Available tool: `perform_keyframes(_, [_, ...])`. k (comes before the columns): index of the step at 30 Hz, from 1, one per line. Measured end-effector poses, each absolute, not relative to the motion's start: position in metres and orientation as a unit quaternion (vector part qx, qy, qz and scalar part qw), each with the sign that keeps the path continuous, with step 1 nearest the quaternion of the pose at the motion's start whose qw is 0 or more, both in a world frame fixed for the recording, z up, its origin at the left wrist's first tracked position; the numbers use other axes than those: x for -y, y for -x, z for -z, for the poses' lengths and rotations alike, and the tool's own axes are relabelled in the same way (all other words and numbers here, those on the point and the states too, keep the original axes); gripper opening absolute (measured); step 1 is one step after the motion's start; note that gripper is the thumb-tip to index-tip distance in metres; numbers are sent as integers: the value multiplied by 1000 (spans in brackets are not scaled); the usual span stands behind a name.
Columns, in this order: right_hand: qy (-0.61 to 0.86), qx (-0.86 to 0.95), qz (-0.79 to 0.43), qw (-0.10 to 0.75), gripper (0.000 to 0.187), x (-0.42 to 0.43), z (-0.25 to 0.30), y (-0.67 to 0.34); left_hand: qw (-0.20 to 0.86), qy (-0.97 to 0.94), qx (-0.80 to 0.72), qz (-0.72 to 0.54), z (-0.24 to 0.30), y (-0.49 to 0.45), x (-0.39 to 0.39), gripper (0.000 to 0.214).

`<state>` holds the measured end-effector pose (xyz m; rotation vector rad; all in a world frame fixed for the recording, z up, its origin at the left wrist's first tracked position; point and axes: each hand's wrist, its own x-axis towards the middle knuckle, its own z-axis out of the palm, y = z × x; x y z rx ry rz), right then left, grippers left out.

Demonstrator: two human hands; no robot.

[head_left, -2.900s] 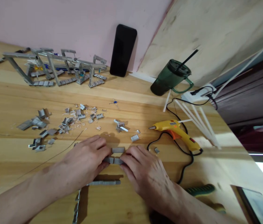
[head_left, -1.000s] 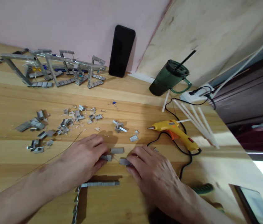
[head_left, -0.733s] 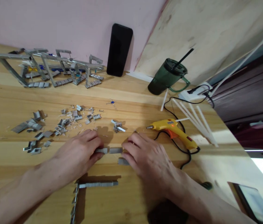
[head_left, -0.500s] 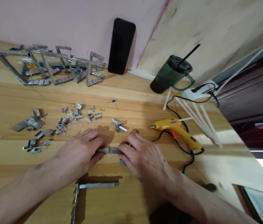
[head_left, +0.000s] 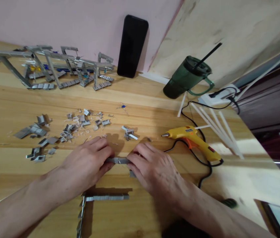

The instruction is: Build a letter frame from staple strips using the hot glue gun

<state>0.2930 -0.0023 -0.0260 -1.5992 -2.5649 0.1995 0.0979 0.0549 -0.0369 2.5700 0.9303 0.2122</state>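
Observation:
Between my hands, low over the wooden table, is a narrow grey strip made of short pieces (head_left: pixel 119 160). My left hand (head_left: pixel 90 157) pinches its left end, and my right hand (head_left: pixel 150 165) grips the right end; the fingers hide both ends. Where the pieces meet in the middle, no gap shows. Under my right fingertips a small grey piece (head_left: pixel 132 173) peeks out. Closer to me lies an L-shaped grey strip assembly (head_left: pixel 107 198), one leg running off the bottom edge. Just beyond my right hand is a little cluster of grey pieces (head_left: pixel 129 132).
Grey scraps (head_left: pixel 76 127) are scattered at left. Grey frames (head_left: pixel 53 67) stand at the back, beside a leaning black phone (head_left: pixel 133 46). On the right are a yellow glue gun (head_left: pixel 192 137) with its cord, white glue sticks (head_left: pixel 216 129), a green tumbler (head_left: pixel 188 77) and a power strip (head_left: pixel 218 96).
My hands have brought the two grey pieces end to end, closing the small gap between them. The view has shifted slightly.

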Motion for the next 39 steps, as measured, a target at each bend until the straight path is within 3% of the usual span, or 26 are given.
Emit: perform_keyframes(39, [506, 859, -30, 67, 11, 2, 27, -288, 195, -920, -331, -78, 39, -99, -54, 7])
